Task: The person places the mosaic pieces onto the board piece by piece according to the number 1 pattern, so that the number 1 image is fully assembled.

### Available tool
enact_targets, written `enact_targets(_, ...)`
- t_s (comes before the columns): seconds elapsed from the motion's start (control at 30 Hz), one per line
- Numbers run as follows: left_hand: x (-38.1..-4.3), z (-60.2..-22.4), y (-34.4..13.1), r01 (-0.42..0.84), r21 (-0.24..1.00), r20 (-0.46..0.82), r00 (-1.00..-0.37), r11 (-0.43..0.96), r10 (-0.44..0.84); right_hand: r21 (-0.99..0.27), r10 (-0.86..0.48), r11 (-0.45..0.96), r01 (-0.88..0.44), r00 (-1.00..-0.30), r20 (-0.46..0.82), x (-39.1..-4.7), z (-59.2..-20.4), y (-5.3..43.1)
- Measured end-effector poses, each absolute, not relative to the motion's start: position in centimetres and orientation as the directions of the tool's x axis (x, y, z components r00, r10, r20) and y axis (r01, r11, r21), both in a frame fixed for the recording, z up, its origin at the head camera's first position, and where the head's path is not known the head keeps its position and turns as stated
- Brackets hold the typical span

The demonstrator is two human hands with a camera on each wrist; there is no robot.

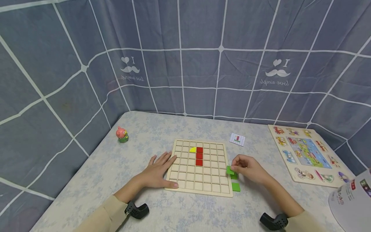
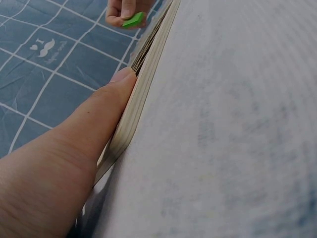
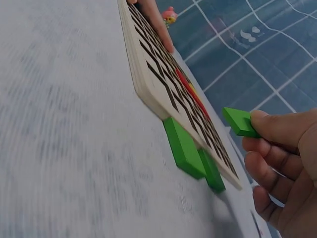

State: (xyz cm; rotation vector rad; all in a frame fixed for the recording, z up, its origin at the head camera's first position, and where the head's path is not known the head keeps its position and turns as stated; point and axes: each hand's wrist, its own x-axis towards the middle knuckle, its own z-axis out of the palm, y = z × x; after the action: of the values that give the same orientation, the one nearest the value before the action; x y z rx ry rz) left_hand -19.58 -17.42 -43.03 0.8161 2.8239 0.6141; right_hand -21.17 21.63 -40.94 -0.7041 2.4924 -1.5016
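A wooden grid board lies flat on the table. Three red square tiles form a column in its upper middle, with a yellow quarter-round tile beside the top one. My left hand rests on the board's left edge, fingers spread and straight, thumb at the near corner. At the right edge, my right hand pinches a green square tile between thumb and fingers, raised off the table. Below it, two more green tiles lie against the board's right side.
A small pattern card lies behind the board to the right. Farther right are a picture puzzle board and a white tub. A pink-and-green toy figure stands at the back left. A grid-patterned curtain hangs behind the table.
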Motion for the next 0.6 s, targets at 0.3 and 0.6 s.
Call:
enact_targets(0.3,-19.5,-42.9,-17.4,0.482,0.422,-0.02,-0.842,0.768,0.539,-0.869,-0.515,0.345,-0.354,-0.846,0.139,-21.8,-40.8,19.6)
enact_targets(0.6,-19.4,-42.8,-17.4,0.482,0.422,-0.018,-0.842,0.768,0.539,-0.87,-0.549,0.32,-0.375,-0.822,0.152,-22.0,-40.9,17.9)
